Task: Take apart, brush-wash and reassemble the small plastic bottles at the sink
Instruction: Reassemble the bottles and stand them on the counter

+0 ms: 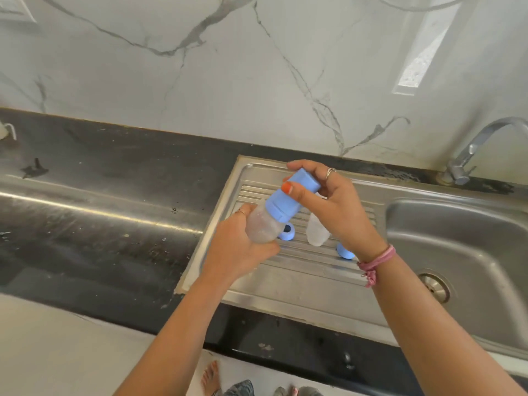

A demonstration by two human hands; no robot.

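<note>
Steel drainboard (pixel 300 284), black counter (pixel 114 181), marble wall (pixel 228 67); counter possibly wet.

Ribbed steel drainboard (pixel 288 278) bearing clear bottle body (pixel 316 233), blue ring (pixel 373 233), perhaps blue cap (pixel 345 252).

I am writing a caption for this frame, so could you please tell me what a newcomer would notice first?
The two hands meet over the steel draining board: the left hand grips a small clear bottle, the right hand holds its blue cap. Beneath them lie another clear bottle and two blue parts.
</note>
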